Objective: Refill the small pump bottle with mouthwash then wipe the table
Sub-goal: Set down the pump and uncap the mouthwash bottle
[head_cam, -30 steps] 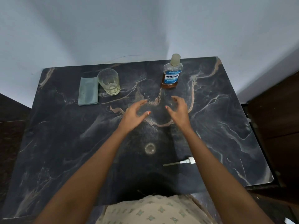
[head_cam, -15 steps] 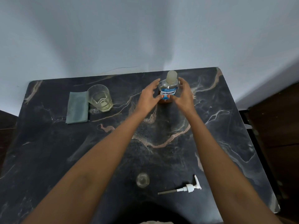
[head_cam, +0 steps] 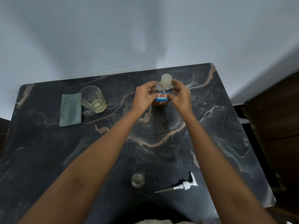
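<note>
While upright, mouthwash bottle between both grips

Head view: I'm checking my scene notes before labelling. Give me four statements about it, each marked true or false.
The left hand and the right hand both grip the mouthwash bottle. True.
The mouthwash bottle is uncapped. False: its cap is on.
The pump head lies on the table, apart from the small bottle. True.
The cloth lies right of the glass. False: it lies left of the glass.
</note>
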Available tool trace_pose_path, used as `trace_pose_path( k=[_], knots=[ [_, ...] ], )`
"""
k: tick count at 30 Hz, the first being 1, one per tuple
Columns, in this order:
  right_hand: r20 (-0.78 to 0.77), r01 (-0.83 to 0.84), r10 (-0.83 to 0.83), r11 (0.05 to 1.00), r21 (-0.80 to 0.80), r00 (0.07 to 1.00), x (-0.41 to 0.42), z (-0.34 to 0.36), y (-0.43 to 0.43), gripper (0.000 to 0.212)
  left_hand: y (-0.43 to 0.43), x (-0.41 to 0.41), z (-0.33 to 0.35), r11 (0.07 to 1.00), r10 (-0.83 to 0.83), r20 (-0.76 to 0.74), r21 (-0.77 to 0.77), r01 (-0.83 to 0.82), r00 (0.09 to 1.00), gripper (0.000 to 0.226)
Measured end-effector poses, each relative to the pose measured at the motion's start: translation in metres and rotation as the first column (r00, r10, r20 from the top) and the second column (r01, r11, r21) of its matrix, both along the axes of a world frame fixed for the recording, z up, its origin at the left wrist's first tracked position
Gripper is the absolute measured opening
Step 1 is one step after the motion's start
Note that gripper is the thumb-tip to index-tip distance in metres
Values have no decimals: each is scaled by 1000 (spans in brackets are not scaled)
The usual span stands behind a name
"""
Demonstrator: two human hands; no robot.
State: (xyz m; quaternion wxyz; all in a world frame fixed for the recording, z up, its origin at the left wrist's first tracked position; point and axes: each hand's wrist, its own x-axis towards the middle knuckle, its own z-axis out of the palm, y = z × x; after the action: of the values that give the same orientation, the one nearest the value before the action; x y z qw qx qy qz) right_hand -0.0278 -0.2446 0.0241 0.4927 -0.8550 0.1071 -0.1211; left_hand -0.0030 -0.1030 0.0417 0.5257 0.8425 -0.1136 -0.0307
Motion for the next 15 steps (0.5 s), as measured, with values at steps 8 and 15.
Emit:
trace_pose_path(
  k=[8, 15],
  knots=[
    [29, -22, 21, 999, 43, 999, -67, 20, -1, 54, 5, -62, 26, 999, -29, -60, 45, 31, 998, 43],
    [19, -10, 10, 999, 35, 1000, -135, 24, 6, 56, 12, -122, 38, 994, -64, -149, 73, 75, 987, 36]
  ],
)
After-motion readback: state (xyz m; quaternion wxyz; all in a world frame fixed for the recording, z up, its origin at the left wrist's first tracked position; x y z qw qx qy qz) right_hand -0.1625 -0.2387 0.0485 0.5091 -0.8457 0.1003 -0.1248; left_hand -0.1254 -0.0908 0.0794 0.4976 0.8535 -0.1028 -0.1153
